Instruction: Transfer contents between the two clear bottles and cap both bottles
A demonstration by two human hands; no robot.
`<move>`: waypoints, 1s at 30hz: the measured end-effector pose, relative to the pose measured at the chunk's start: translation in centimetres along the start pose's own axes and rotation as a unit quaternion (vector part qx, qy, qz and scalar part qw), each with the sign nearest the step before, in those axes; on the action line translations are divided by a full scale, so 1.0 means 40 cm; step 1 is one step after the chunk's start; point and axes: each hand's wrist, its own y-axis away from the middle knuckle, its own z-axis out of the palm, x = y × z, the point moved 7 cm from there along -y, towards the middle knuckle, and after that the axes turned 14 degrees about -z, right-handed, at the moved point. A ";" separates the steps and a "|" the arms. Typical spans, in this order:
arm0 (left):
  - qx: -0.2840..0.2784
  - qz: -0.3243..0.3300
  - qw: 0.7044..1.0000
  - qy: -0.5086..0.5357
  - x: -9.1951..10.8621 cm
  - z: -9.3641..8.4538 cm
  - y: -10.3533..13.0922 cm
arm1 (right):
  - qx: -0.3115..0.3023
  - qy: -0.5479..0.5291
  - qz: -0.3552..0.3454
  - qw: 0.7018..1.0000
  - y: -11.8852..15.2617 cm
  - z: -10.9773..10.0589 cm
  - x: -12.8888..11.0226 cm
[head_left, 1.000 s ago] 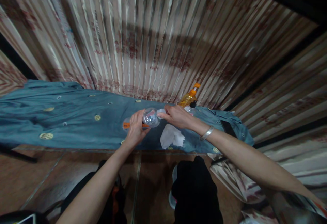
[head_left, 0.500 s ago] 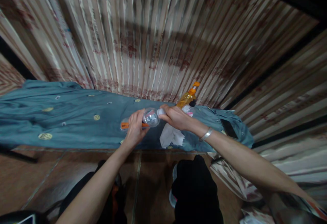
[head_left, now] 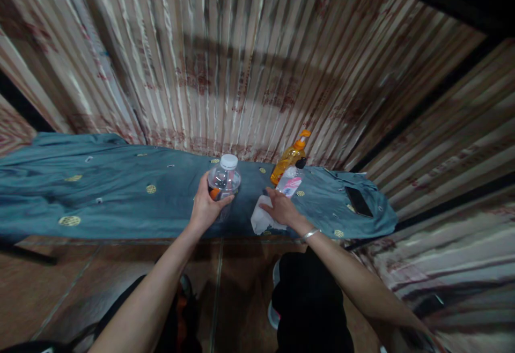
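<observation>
My left hand [head_left: 207, 203] is wrapped round a clear plastic bottle [head_left: 225, 180] with a white cap and an orange label. The bottle is upright over the teal cloth. To the right, my right hand [head_left: 281, 208] is off the bottle, its fingers apart, over a crumpled white tissue [head_left: 261, 219]; whether it touches the tissue I cannot tell. Just beyond that hand stands a clear bottle [head_left: 290, 181] with a pink label and black cap. Behind it is a yellow pump bottle [head_left: 287, 161] with an orange top.
The teal patterned cloth [head_left: 120, 192] covers a long narrow surface. A dark phone [head_left: 359, 201] lies towards its right end. Pleated curtains [head_left: 241, 74] hang behind, with black frame bars at both sides. My legs are below the front edge, over a tiled floor [head_left: 237, 288].
The bottle in my left hand has swung from lying sideways to upright. My right hand has let go of its cap and moved down over the tissue.
</observation>
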 end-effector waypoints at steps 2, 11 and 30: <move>-0.006 -0.026 1.000 0.008 -0.008 0.001 0.001 | -0.004 0.002 0.036 0.999 0.041 0.074 0.029; -0.034 -0.082 0.995 0.039 -0.017 0.014 -0.001 | 0.087 -0.098 0.002 0.991 -0.014 -0.014 -0.013; -0.030 -0.095 0.981 0.166 -0.048 -0.011 -0.019 | 0.214 -0.455 0.054 0.862 -0.048 0.200 -0.183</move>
